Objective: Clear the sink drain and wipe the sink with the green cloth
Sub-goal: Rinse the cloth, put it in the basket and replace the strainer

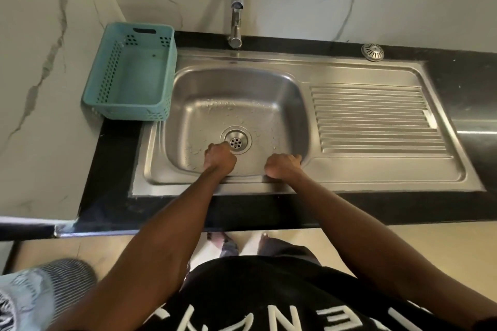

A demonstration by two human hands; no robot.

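The steel sink has water drops and small bits on its floor. Its drain is uncovered and shows a ring of small holes. My left hand is down in the basin just left of the drain, fingers curled under, fingertips at the drain's rim. Whether it holds anything is hidden. My right hand rests at the basin's front right edge with its fingers curled and nothing seen in it. A round metal strainer lies on the black counter at the back right. No green cloth is in view.
A teal plastic basket stands on the counter left of the basin. The faucet rises behind the basin. A ribbed drainboard lies to the right. The black counter meets marble walls at the back and left.
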